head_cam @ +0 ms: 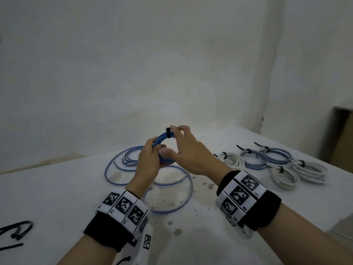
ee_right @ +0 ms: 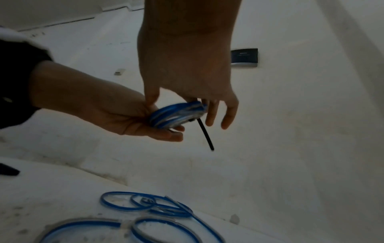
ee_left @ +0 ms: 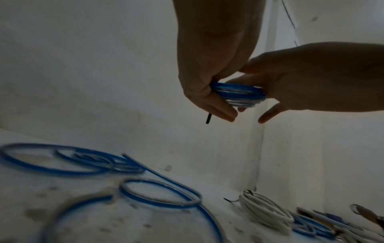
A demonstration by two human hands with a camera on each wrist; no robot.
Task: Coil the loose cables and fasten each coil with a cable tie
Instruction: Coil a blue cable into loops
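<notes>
I hold a small blue cable coil [head_cam: 162, 139] [ee_left: 236, 93] [ee_right: 176, 113] in the air above the white table [head_cam: 57, 188]. My left hand [head_cam: 151, 156] [ee_left: 207, 93] [ee_right: 129, 118] grips its left side, fingers curled round the strands. My right hand [head_cam: 181, 144] [ee_left: 290, 92] [ee_right: 187, 85] pinches the coil's top, where a black cable tie [head_cam: 168, 130] wraps it; the thumb lies inside the ring. The tie's free tail [ee_left: 208, 119] [ee_right: 205, 134] sticks out below the fingers.
A long loose blue cable [head_cam: 166, 212] [ee_left: 162, 203] lies in wide loops on the table under my hands. Several tied white and blue coils [head_cam: 232, 160] [head_cam: 278, 155] sit at the right. Spare black ties [head_cam: 19, 230] lie front left. A cardboard box [head_cam: 342, 138] stands far right.
</notes>
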